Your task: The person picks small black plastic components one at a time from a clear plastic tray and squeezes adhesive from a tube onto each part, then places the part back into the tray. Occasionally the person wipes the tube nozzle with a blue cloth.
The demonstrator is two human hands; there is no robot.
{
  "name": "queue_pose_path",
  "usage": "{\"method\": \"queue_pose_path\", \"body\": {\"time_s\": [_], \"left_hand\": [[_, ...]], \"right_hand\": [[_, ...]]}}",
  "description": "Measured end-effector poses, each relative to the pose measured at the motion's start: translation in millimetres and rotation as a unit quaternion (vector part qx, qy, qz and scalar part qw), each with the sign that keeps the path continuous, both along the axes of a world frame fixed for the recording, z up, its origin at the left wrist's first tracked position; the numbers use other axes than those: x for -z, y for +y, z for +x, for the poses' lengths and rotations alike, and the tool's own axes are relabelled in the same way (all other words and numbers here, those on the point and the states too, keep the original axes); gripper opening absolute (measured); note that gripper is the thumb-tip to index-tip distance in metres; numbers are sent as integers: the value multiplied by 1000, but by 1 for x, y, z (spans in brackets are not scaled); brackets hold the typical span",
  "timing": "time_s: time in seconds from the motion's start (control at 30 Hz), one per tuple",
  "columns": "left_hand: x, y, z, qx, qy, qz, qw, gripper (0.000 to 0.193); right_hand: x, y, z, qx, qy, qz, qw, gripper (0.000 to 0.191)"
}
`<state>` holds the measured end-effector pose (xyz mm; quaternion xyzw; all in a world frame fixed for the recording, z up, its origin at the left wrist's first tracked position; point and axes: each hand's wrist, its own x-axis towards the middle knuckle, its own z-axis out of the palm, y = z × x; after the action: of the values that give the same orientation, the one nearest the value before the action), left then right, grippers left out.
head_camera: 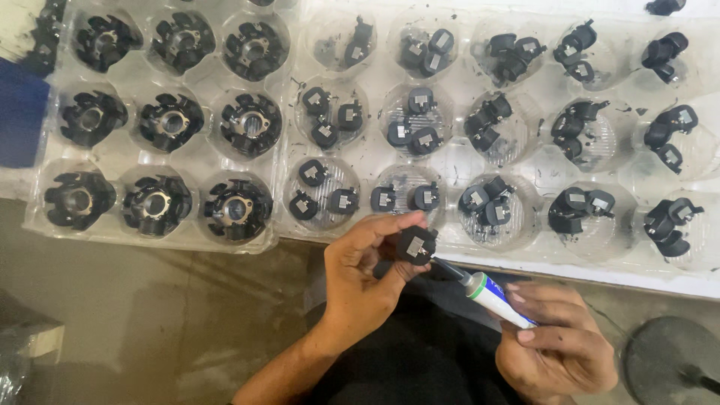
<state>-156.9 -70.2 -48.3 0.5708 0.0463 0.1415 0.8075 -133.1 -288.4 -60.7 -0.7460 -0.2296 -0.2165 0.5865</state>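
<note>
Head view: a small black part (415, 245) with a grey metal face is being pinched between the thumb and fingertips of the left hand (365, 274), just below the tray edge. Its lower right side is being touched by the dark nozzle of a glue tube (491, 294), which is being gripped by the closed fingers of the right hand (556, 339). Above, loose black parts are being kept in the cups of a clear tray (450, 161); ring assemblies are being kept in a second tray (199, 161) at left.
</note>
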Motion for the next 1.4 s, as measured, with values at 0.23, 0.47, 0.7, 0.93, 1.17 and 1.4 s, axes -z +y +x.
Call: {"method": "queue_pose_path", "body": {"time_s": [0.23,0.47,0.7,0.93,1.17,1.4], "left_hand": [[3,-2,-2,-3,5,11,1000,48],[5,-1,-1,27,30,-17,999,49],[10,1,1,33,24,-28,999,48],[20,0,-1,24,1,-26,999,48],[29,-8,0,48,45,-142,988,51],[33,-15,-4,108,49,-251,961,45]], "right_hand": [[-2,2,2,-7,-34,-64,997,32],[-10,-6,3,-40,-6,-93,995,34],[-8,-6,-1,-33,4,-100,994,37],[-7,-2,-3,-20,5,-105,994,37],[-5,-5,-4,-10,2,-132,991,38],[2,0,-2,63,-1,-70,996,43]]}}
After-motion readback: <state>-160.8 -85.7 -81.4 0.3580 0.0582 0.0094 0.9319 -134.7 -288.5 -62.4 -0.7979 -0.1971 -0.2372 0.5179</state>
